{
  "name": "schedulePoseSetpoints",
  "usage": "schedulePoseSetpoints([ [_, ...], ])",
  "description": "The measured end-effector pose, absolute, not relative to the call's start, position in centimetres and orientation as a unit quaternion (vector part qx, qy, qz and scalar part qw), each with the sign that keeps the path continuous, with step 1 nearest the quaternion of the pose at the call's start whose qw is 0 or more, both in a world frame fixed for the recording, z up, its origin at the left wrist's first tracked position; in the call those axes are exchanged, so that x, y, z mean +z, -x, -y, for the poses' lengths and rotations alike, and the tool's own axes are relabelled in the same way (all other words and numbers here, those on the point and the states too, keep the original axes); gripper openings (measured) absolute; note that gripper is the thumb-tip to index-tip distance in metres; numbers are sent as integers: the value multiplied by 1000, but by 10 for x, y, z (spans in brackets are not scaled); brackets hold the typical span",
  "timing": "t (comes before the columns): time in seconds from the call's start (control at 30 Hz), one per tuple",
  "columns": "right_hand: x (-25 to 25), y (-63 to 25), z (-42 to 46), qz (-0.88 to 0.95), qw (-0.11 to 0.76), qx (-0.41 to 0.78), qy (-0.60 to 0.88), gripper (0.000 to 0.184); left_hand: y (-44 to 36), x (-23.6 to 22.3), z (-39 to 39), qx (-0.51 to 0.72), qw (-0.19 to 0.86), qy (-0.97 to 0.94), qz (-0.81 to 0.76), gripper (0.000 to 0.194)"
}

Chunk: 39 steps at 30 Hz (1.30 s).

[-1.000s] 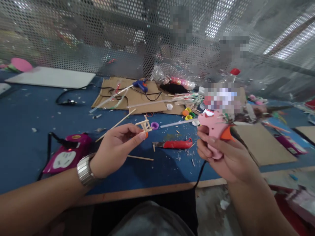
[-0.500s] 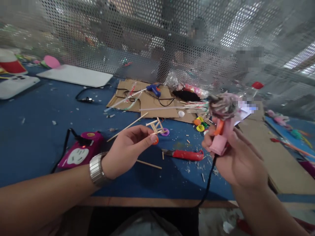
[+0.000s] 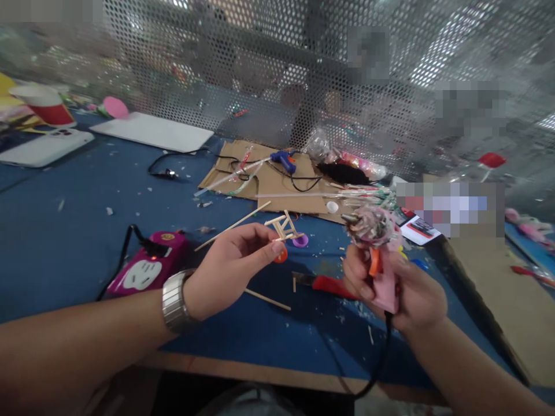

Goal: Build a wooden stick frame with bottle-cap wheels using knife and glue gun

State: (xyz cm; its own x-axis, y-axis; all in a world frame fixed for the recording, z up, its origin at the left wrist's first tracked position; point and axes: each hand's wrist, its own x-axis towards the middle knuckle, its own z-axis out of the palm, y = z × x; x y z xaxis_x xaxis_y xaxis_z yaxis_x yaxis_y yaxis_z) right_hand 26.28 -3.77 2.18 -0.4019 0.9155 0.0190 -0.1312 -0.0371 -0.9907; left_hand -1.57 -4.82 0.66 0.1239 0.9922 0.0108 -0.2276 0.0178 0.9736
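Between thumb and fingers, my left hand [image 3: 232,268] pinches a small frame of glued wooden sticks [image 3: 284,228]. An orange bottle cap [image 3: 280,255] shows just below the frame by my thumb, and a purple ring-shaped cap [image 3: 300,240] lies behind it. My right hand [image 3: 407,286] is wrapped round a pink hot glue gun [image 3: 384,283] with an orange trigger, its front crusted with grey residue and its nozzle pointing left toward the frame. Partly hidden behind my right hand lies a red utility knife [image 3: 332,286]. Thin wooden sticks [image 3: 269,299] lie near my left hand.
A magenta power strip [image 3: 145,266] with a plugged-in cord sits at left. Farther back, a blue glue gun [image 3: 284,160] rests on cardboard [image 3: 281,193]. A perforated metal screen [image 3: 260,69] stands behind the table. More cardboard [image 3: 498,306] lies at right.
My right hand has brought the pink glue gun lower and left, closer to the stick frame. The left hand keeps its pinch. The whole view has shifted slightly.
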Motion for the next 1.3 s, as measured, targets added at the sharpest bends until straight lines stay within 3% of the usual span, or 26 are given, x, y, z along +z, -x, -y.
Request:
schedulePoseSetpoints([
  [0.1,16,-265,39,543,402,649,351,53,16,8,49,519,579,-473,-414,31],
  [0.23,12,-270,44,483,385,726,304,30,18,7,48,519,575,-475,-418,27],
  [0.43,6,-272,58,409,356,808,231,9,19,5,46,525,591,-444,-422,22],
  [0.7,-6,-269,64,381,363,820,224,11,21,4,46,545,578,-416,-443,22],
  [1.03,-11,-270,59,405,380,758,341,45,17,19,49,483,553,-510,-448,18],
  [1.2,-15,-271,57,462,356,717,382,75,18,21,51,473,516,-549,-456,14],
  [1.3,-16,-270,57,477,360,698,395,78,17,21,51,471,509,-559,-455,13],
])
